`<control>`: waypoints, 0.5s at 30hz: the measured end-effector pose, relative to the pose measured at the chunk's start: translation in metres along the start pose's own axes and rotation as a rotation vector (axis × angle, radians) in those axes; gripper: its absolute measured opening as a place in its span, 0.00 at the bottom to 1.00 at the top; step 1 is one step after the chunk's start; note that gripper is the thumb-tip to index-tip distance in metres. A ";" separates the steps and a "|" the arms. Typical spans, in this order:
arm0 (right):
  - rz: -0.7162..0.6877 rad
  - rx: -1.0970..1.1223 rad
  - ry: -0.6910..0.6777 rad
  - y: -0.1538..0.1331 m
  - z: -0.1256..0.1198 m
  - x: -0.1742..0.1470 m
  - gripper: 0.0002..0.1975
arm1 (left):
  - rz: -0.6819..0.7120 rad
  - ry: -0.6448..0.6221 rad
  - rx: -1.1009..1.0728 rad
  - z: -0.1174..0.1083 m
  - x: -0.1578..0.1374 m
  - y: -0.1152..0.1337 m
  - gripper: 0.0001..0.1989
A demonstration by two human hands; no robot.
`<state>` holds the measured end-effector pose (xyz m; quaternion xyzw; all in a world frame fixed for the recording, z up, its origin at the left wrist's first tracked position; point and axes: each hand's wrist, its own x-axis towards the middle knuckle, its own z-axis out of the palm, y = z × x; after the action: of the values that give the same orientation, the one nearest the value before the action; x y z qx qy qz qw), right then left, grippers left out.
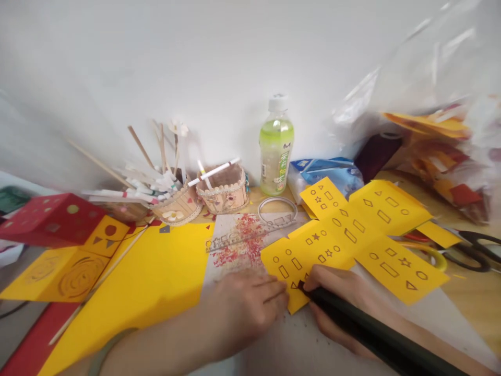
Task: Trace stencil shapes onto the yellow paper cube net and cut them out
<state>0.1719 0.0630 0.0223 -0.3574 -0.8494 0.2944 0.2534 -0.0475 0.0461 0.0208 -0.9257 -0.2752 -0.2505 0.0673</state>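
The right hand's fingers (313, 279) are closed around a thick black pen (360, 318), its tip at a drawn triangle on the near left flap of a cross-shaped yellow card (344, 227) covered with small outlined stars, rectangles, ovals and triangles. The card spreads from beneath those fingers, away and to their right. The left hand (248, 303) lies knuckles up with bent fingers together at that flap's left edge; whether they grip anything underneath I cannot tell. Left of these fingers is a large plain yellow sheet (168, 271); just beyond them, a clear plastic shape stencil (230, 241) on red-flecked grey paper (242, 259). Well right of the right fingers lie black-handled scissors (467, 259). Farthest beyond both hands stands a white-capped bottle of pale green liquid (277, 151).
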 end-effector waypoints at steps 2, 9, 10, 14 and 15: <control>-0.004 0.014 -0.005 0.001 0.000 0.000 0.07 | -0.058 -0.055 -0.096 -0.008 0.018 -0.013 0.15; -0.062 0.019 -0.007 0.005 -0.003 0.001 0.09 | -0.387 -0.226 -0.048 -0.006 0.127 -0.049 0.16; -0.064 0.019 -0.007 0.004 -0.005 0.001 0.08 | -0.379 -0.236 -0.043 -0.001 0.139 -0.051 0.15; -0.067 -0.001 -0.009 -0.003 -0.012 0.003 0.05 | -0.389 -0.265 0.002 0.019 0.164 -0.053 0.13; -0.062 -0.009 -0.021 -0.006 -0.013 0.004 0.05 | -0.386 -0.273 0.012 0.022 0.166 -0.053 0.13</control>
<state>0.1755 0.0667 0.0360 -0.3288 -0.8640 0.2863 0.2520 0.0535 0.1751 0.0846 -0.8808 -0.4551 -0.1298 -0.0142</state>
